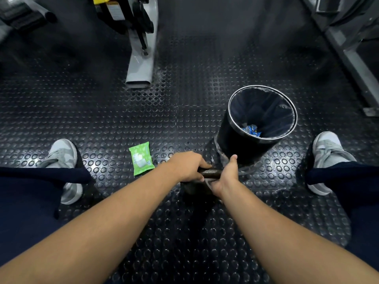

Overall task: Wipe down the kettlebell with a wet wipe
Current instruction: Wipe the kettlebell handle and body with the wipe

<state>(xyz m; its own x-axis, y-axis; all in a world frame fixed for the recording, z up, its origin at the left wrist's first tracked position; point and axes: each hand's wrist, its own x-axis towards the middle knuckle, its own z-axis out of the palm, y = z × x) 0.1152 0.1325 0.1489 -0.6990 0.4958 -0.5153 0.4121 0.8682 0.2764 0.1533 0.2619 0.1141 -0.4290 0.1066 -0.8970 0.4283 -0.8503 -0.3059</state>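
Between two grey shoes on the studded floor stands one kettlebell. Left hand and right hand grip its handle, fingers curled round. One green wipes pack lies just left; one black bin stands beyond, to the right.

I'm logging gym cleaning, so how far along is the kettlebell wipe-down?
Done: nothing clearly; the wet wipe pack lies on the floor beside the kettlebell. In hand: the left hand and right hand both grip its handle; something pale under the right hand may be a wipe, I cannot tell. Left: wiping handle and body, then dropping the wipe in the trash bin.
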